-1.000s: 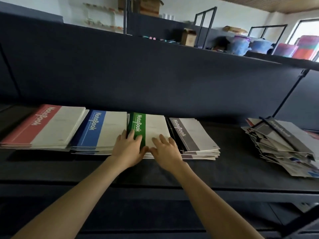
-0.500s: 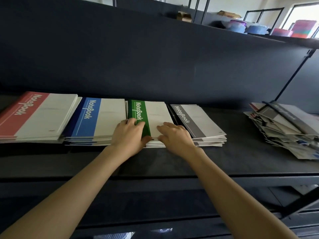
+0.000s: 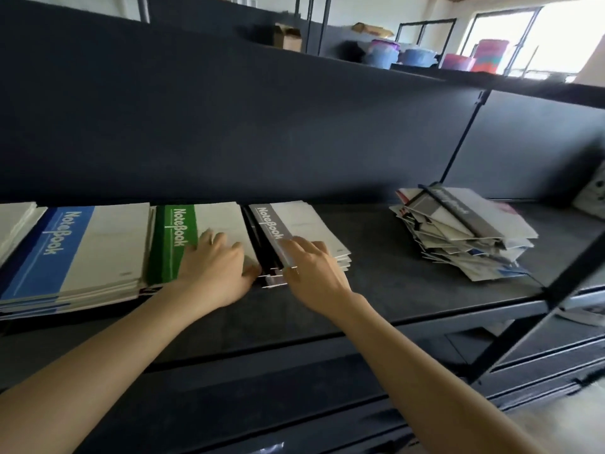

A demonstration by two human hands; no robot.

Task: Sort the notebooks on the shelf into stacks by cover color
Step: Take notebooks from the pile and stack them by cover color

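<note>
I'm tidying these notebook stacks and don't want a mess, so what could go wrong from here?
The grey stack under your right hand has ragged near edges close to the green stack; a push might mix them. The loose pile on the right is splayed near the front edge of the shelf, so pulling one out could spill others.

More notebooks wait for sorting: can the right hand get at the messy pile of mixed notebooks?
Probably yes: only bare black shelf lies between the right hand, resting on the grey-striped notebook stack, and the messy pile.
</note>
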